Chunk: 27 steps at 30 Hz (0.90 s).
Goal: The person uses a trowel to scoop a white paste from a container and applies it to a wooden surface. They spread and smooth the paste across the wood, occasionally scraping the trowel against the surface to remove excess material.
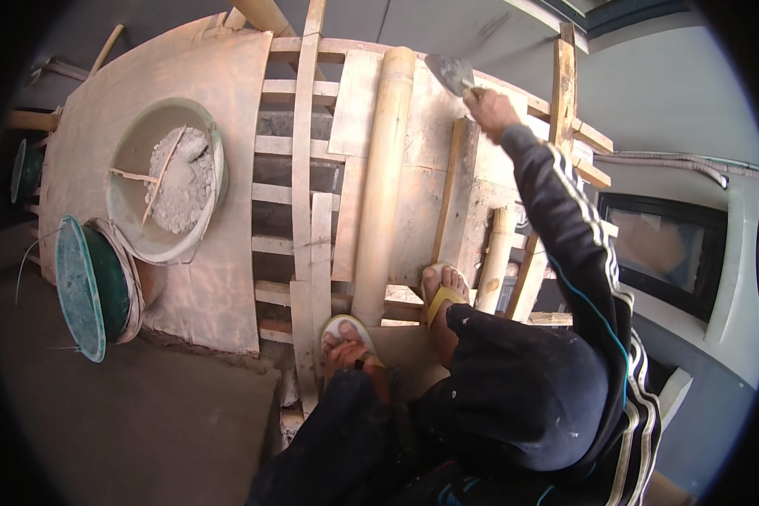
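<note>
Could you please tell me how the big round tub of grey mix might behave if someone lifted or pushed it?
The tub would probably feel heavy, given its large heap of grey mix. It may pull lopsided, as the heap lies toward one side. The thin sticks across it could slide if tilted.

Right hand (491, 111) grips trowel (451, 74), blade toward left, near far edge of boards (354, 110). Bamboo pole (385, 164) lies there, near end between sandalled feet (447, 282). At left, on wooden sheet (240, 152), wide bucket (131, 150) holds grey mix (185, 194), two sticks (164, 173) crossed over it; green bucket (80, 291) just beside.
</note>
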Tool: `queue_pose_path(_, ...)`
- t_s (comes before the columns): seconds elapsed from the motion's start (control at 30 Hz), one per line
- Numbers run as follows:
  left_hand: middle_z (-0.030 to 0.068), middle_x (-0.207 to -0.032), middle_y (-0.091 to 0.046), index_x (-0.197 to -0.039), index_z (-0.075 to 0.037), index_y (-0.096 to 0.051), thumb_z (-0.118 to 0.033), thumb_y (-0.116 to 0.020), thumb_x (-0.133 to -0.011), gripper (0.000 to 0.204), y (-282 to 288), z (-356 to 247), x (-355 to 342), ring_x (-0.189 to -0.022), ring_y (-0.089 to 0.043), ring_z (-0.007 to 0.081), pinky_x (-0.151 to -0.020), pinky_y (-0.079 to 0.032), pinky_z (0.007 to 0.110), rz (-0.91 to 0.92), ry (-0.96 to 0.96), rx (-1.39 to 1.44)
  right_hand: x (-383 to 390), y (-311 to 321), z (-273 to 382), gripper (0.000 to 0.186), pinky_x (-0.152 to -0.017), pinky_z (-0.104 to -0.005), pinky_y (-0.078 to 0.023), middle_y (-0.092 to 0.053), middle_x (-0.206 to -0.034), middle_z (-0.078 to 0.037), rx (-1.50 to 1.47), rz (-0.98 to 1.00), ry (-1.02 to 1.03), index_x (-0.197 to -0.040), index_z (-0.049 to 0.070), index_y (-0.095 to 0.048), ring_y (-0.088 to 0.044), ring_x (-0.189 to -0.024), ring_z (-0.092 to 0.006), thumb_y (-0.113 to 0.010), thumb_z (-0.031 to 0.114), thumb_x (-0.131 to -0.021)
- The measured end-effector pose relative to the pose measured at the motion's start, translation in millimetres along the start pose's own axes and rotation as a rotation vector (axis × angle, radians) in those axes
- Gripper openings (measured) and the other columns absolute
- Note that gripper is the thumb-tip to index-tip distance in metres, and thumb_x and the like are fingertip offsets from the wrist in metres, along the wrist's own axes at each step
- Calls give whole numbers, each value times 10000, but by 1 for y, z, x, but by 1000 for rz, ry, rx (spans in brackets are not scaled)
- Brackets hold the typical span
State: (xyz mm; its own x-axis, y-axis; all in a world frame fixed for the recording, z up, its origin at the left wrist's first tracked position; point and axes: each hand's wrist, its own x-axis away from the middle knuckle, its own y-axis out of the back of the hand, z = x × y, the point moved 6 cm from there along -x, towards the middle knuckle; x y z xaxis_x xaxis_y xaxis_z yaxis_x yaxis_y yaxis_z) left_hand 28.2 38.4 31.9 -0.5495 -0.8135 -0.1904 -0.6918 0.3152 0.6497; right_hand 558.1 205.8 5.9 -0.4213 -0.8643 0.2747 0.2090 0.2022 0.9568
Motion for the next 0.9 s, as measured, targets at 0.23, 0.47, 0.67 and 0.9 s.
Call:
queue_pose_path(0.23, 32, -939, -644, -940, -101, -635, -242, -671, -838, 177, 1, -7, -1, -930, -612, 216, -862, -469, 369, -21, 47, 5, 32, 45, -4, 499, -516, -344, -531, -607, -710, -125, -382, 243, -137, -1282, 63, -556, -607, -559, -168, -495, 425, -944)
queue_pose_path(0.47, 47, -940, -638, -956, -94, -625, -238, -642, -855, 177, -6, -4, 4, -944, -601, 236, -878, -458, 379, -83, 37, 7, 68, 39, 8, 548, -635, -419, -529, -671, -877, -228, -245, 253, 26, -1207, 23, -596, -662, -688, -298, -479, 487, -941)
queue_pose_path(0.67, 52, -943, -636, -962, -91, -621, -236, -633, -859, 179, -8, -10, 1, -950, -597, 244, -883, -455, 381, -71, 57, 1, 79, 69, 10, 373, -713, -471, -518, -663, -871, -225, 141, 210, 314, -1135, 39, -612, -652, -817, -389, -475, 337, -958)
queue_pose_path(0.9, 59, -947, -633, -970, -87, -618, -233, -623, -863, 180, 3, -10, 4, -957, -592, 253, -889, -451, 385, -87, 79, -37, 98, 120, 44, 221, -604, -402, -488, -607, -806, -123, -103, 426, 122, -1114, 85, -621, -576, -592, -290, -496, 147, -943)
